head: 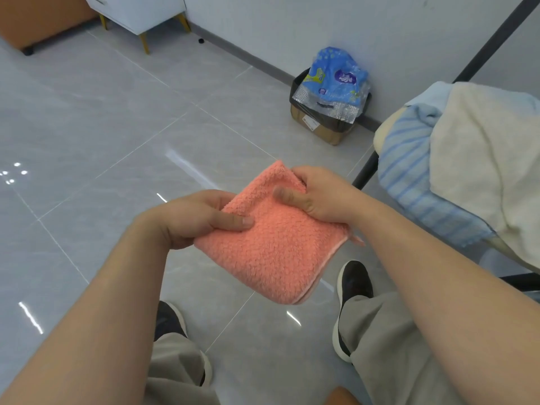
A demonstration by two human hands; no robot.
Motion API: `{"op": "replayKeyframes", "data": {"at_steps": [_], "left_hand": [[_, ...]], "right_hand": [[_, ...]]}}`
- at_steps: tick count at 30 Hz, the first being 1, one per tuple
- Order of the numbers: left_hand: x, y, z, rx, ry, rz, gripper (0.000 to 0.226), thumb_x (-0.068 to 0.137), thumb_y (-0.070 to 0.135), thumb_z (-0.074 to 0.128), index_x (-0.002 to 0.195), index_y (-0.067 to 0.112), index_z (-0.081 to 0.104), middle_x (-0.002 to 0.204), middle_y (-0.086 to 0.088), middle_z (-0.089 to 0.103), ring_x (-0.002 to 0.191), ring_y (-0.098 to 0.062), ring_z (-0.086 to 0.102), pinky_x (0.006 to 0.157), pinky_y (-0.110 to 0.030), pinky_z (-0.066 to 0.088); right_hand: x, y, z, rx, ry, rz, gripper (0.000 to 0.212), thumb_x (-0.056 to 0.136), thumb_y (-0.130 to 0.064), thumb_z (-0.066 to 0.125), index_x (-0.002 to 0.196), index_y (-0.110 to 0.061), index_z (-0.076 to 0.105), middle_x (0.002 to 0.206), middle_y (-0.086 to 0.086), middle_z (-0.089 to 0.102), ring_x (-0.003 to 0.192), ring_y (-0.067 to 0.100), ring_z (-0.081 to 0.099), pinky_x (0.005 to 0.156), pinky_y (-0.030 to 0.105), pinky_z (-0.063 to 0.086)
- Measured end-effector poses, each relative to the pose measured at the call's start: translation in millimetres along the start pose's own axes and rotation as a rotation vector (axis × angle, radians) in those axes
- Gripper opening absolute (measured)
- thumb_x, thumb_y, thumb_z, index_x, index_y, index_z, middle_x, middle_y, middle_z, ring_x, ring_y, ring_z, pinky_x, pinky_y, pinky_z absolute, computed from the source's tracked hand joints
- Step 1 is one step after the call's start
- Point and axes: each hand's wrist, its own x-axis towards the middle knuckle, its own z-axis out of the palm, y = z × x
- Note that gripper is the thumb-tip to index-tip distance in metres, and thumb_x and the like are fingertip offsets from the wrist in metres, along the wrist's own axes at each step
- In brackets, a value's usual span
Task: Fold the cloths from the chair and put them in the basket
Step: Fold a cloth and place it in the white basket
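Observation:
A fluffy orange cloth (280,244), folded into a small square, hangs in the air in front of me over the tiled floor. My left hand (193,217) pinches its left edge, thumb on top. My right hand (318,194) grips its upper right corner, thumb pressed on the top face. On the right, a chair (365,173) with a dark frame carries a blue striped cloth (415,171) and a cream cloth (479,159) draped over it. No basket is in view.
A cardboard box (318,127) lined with a dark bag and holding a blue plastic package (336,80) stands by the wall. A white cabinet (140,10) on yellow legs is at the back left. My shoes and trouser legs are below.

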Motion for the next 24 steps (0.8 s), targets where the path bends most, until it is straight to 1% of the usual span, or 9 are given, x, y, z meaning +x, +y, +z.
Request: {"op": "replayKeyframes", "data": {"at_steps": [4, 7, 11, 14, 15, 17, 18, 21, 24], "left_hand": [[3.1, 3.7, 14.6, -0.029, -0.006, -0.043, 0.041, 0.086, 0.033, 0.073, 0.118, 0.009, 0.066, 0.115, -0.011, 0.072, 0.106, -0.030, 0.070, 0.087, -0.039, 0.055], [8.7, 5.8, 23.1, 0.008, 0.056, -0.099, 0.038, 0.084, 0.031, 0.072, 0.115, 0.010, 0.069, 0.109, -0.011, 0.074, 0.101, -0.030, 0.072, 0.091, -0.045, 0.055], [3.1, 8.3, 9.1, 0.010, 0.197, -0.070, 0.029, 0.080, 0.028, 0.074, 0.104, 0.012, 0.073, 0.099, -0.011, 0.076, 0.091, -0.031, 0.074, 0.077, -0.040, 0.058], [-4.6, 6.8, -2.1, -0.070, 0.248, -0.030, 0.035, 0.071, 0.033, 0.079, 0.101, 0.013, 0.074, 0.095, -0.011, 0.076, 0.081, -0.028, 0.074, 0.066, -0.035, 0.059], [-6.5, 5.9, -4.2, -0.119, 0.246, -0.016, 0.045, 0.064, 0.036, 0.085, 0.100, 0.012, 0.074, 0.095, -0.012, 0.076, 0.080, -0.028, 0.074, 0.064, -0.035, 0.059], [-6.7, 4.8, -6.8, -0.230, 0.251, 0.011, 0.070, 0.045, 0.042, 0.094, 0.103, 0.008, 0.072, 0.096, -0.014, 0.075, 0.081, -0.029, 0.074, 0.063, -0.034, 0.059], [-5.8, 5.5, -6.5, -0.277, 0.262, 0.024, 0.075, 0.043, 0.042, 0.095, 0.104, 0.006, 0.070, 0.096, -0.014, 0.075, 0.081, -0.028, 0.074, 0.062, -0.034, 0.059], [-2.9, 12.3, 1.6, -0.393, 0.328, 0.079, 0.046, 0.070, 0.032, 0.078, 0.106, 0.006, 0.066, 0.093, -0.011, 0.075, 0.078, -0.024, 0.074, 0.061, -0.033, 0.059], [-1.1, 16.2, 6.9, -0.514, 0.389, 0.108, 0.033, 0.083, 0.026, 0.068, 0.109, 0.006, 0.064, 0.090, -0.009, 0.076, 0.077, -0.023, 0.074, 0.061, -0.033, 0.059]], "right_hand": [[1.6, -0.3, 5.9, -0.058, -0.013, -0.007, 0.046, 0.083, -0.064, 0.064, 0.099, -0.021, 0.065, 0.093, -0.006, 0.066, 0.084, 0.008, 0.061, 0.075, 0.031, 0.049], [-0.2, -2.7, 9.5, -0.051, -0.050, 0.002, 0.050, 0.079, -0.066, 0.067, 0.099, -0.021, 0.066, 0.093, -0.004, 0.068, 0.084, 0.010, 0.064, 0.078, 0.034, 0.053], [-5.4, -3.5, -5.1, 0.039, -0.257, 0.106, 0.048, 0.070, -0.060, 0.079, 0.101, -0.025, 0.069, 0.091, -0.008, 0.074, 0.079, 0.008, 0.071, 0.067, 0.027, 0.053], [-6.3, 4.1, -16.9, 0.100, -0.341, 0.205, 0.058, 0.061, -0.061, 0.086, 0.092, -0.014, 0.072, 0.080, 0.003, 0.069, 0.068, 0.030, 0.059, 0.057, 0.040, 0.043], [-6.6, 5.9, -20.8, 0.154, -0.322, 0.225, 0.057, 0.060, -0.060, 0.088, 0.088, -0.013, 0.072, 0.079, 0.006, 0.064, 0.069, 0.029, 0.052, 0.059, 0.041, 0.039], [-6.8, 9.9, -28.1, 0.399, -0.270, 0.259, 0.045, 0.064, -0.045, 0.086, 0.093, -0.014, 0.070, 0.087, 0.008, 0.064, 0.080, 0.024, 0.056, 0.071, 0.040, 0.048], [-6.8, 11.5, -31.2, 0.577, -0.261, 0.282, 0.043, 0.069, -0.036, 0.083, 0.101, -0.012, 0.067, 0.091, 0.008, 0.066, 0.085, 0.022, 0.061, 0.081, 0.039, 0.053], [-5.0, 11.8, -31.7, 1.009, -0.213, 0.326, 0.042, 0.078, -0.030, 0.077, 0.113, -0.012, 0.061, 0.091, 0.005, 0.066, 0.090, 0.023, 0.065, 0.087, 0.043, 0.055], [-0.6, 9.1, -22.7, 1.314, -0.161, 0.370, 0.056, 0.081, -0.045, 0.074, 0.125, -0.013, 0.059, 0.099, 0.006, 0.063, 0.101, 0.028, 0.063, 0.104, 0.049, 0.047]]}}
